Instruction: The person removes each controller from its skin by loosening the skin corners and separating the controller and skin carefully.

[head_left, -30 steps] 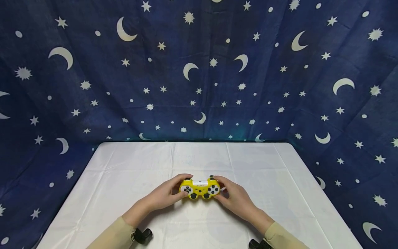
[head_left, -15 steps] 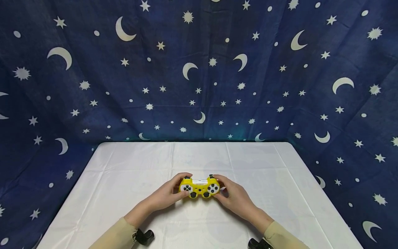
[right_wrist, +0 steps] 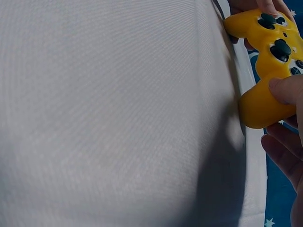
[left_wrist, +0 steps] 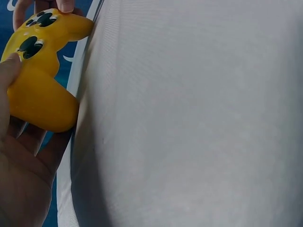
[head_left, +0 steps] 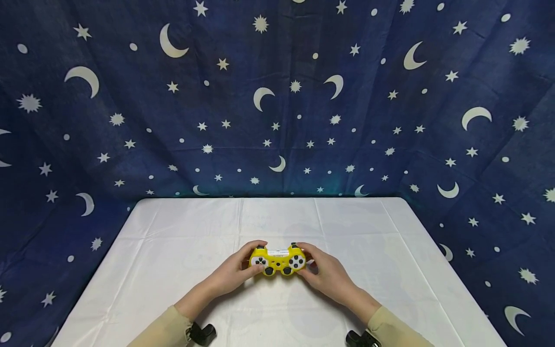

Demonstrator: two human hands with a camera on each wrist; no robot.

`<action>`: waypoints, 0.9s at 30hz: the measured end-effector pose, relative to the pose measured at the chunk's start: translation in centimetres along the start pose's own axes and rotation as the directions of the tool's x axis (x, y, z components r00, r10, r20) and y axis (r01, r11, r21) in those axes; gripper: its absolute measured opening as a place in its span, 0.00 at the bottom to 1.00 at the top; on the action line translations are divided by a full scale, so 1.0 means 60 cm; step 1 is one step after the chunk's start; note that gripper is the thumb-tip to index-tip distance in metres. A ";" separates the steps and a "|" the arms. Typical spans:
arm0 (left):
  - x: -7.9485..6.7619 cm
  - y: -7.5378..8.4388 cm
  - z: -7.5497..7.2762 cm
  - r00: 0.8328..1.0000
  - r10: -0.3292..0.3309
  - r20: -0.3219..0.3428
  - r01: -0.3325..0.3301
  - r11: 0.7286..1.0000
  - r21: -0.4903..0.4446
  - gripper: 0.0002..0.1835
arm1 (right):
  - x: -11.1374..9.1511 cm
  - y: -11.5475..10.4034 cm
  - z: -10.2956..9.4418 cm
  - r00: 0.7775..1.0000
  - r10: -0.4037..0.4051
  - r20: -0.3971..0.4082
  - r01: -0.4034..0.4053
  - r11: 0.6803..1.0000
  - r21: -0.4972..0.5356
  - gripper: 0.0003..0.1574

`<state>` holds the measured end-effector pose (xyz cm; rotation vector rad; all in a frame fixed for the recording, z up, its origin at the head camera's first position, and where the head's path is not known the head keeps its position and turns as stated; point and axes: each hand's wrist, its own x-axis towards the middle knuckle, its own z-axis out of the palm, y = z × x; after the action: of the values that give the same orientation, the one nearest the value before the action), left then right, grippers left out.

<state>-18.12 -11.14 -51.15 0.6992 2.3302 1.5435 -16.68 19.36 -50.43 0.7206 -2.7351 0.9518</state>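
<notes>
A yellow game controller [head_left: 278, 264] with black thumbsticks and white button areas is held between both hands, low over the middle of the table. My left hand [head_left: 231, 271] grips its left side, thumb on the face near the direction buttons and index finger at the top edge. On the other side my right hand [head_left: 328, 273] grips the right end, thumb low on the face and a finger at the shoulder button. In the left wrist view the controller's rounded grip [left_wrist: 47, 106] lies over the left fingers. The right wrist view shows the right thumb on the other grip [right_wrist: 265, 106].
A white cloth covers the table [head_left: 195, 221]. Behind it and along the sides hangs a dark blue curtain [head_left: 234, 106] with moons and stars. Black wrist devices [head_left: 203, 333] sit at both cuffs.
Both hands keep their hold on the controller, which stays nearly in place. The left forearm has shifted slightly to the right, and the head view has shifted a little.
</notes>
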 end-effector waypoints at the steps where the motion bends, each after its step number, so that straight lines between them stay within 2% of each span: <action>1: 0.000 0.000 0.000 1.000 0.000 -0.002 0.000 1.000 0.002 0.29 | 0.000 0.000 -0.001 1.000 0.003 0.003 -0.003 1.000 -0.001 0.47; 8: -0.002 0.000 0.001 1.000 0.002 -0.005 -0.002 1.000 0.016 0.30 | 0.006 0.004 -0.017 0.997 -0.010 0.076 0.009 1.000 0.008 0.45; 15: -0.002 0.006 0.001 1.000 0.005 -0.001 -0.005 1.000 0.024 0.32 | 0.027 0.012 -0.068 0.991 -0.058 0.121 0.051 0.997 0.062 0.39; 20: -0.001 0.005 0.001 1.000 0.010 -0.001 -0.010 1.000 0.027 0.32 | 0.056 0.015 -0.094 0.987 -0.043 0.153 0.021 0.989 0.145 0.31; 23: -0.001 0.003 0.001 1.000 0.013 -0.001 -0.012 0.999 0.030 0.30 | 0.077 0.014 -0.101 0.976 -0.028 0.215 -0.014 0.981 0.191 0.26; 27: 0.000 0.001 0.000 1.000 0.019 -0.003 -0.019 0.999 0.035 0.30 | 0.103 0.008 -0.101 0.949 -0.035 0.313 -0.036 0.975 0.218 0.19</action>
<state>-18.09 -11.10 -51.11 0.7295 2.3653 1.5157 -22.38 21.05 -44.09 0.9893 -2.9251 1.2553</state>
